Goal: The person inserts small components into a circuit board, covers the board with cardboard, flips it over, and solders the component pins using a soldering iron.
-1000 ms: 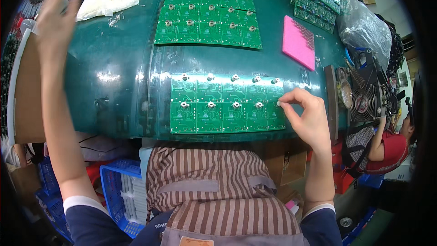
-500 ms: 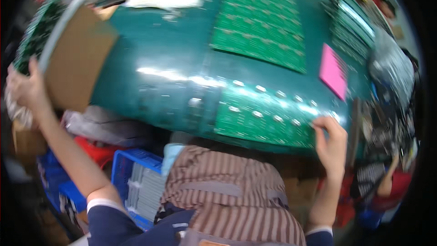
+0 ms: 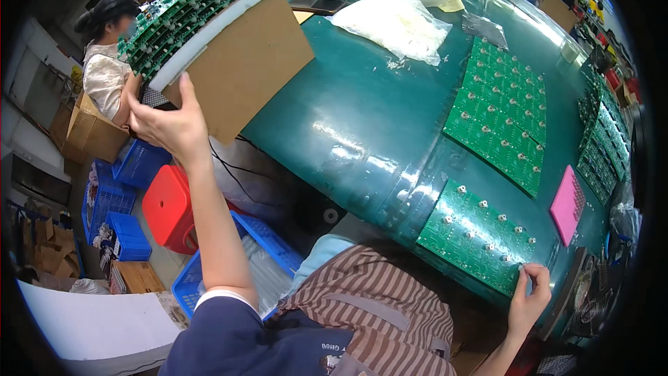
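Observation:
My left hand [image 3: 172, 122] is raised at the near left end of a stack of green circuit boards [image 3: 188, 17]. Its thumb and fingers are spread apart, close to the white foam strip [image 3: 216, 31] and the brown cardboard sheet [image 3: 240, 63]; whether it touches the boards is hard to tell. On the green table mat, a green circuit board [image 3: 445, 240] lies flat near the front edge, carrying small round white-metal parts in two rows. My right hand [image 3: 530, 296] pinches at that board's right front corner. Whatever sits between the fingertips is too small to make out.
A larger panel of boards [image 3: 497, 115] with similar parts lies behind. A pink notebook [image 3: 568, 205] and stacked boards [image 3: 607, 143] are to the right. A bag of white pieces [image 3: 392, 26] lies at the back. A red stool [image 3: 169, 209] and blue crates stand below left, near another person [image 3: 104, 73].
The view has swung left, so the table sits further right and tilted, and a person and the floor show. My left hand stays by the stack, my right at the board's corner.

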`<state>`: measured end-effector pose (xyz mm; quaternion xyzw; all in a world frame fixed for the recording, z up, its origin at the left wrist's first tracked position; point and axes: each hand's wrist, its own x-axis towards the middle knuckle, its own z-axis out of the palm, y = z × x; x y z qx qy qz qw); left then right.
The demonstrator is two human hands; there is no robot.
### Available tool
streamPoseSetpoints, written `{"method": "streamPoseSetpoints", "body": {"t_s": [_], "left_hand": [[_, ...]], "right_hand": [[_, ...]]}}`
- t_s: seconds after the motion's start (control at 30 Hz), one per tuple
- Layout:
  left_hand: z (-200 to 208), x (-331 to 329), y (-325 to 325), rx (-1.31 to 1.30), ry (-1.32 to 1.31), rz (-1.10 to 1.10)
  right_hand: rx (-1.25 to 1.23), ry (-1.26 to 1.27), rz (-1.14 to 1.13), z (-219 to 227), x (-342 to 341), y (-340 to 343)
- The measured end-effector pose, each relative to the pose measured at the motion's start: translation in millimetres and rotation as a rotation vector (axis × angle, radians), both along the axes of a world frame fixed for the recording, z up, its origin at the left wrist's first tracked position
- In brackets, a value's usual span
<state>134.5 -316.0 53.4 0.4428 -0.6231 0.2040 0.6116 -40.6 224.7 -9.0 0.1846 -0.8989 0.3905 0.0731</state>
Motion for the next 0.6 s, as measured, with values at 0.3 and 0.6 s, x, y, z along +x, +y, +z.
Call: {"method": "streamPoseSetpoints", "body": {"t_s": [0.3,0.6], "left_hand": [[-43,-5,19,0.446,0.452,-0.44],[-62,-4,60,0.354,0.678,-0.96]], "right_hand": [[0.142,0.073,0.056,8,2,3],[0.144,-0.003,0.023,33,-6,4]]}}
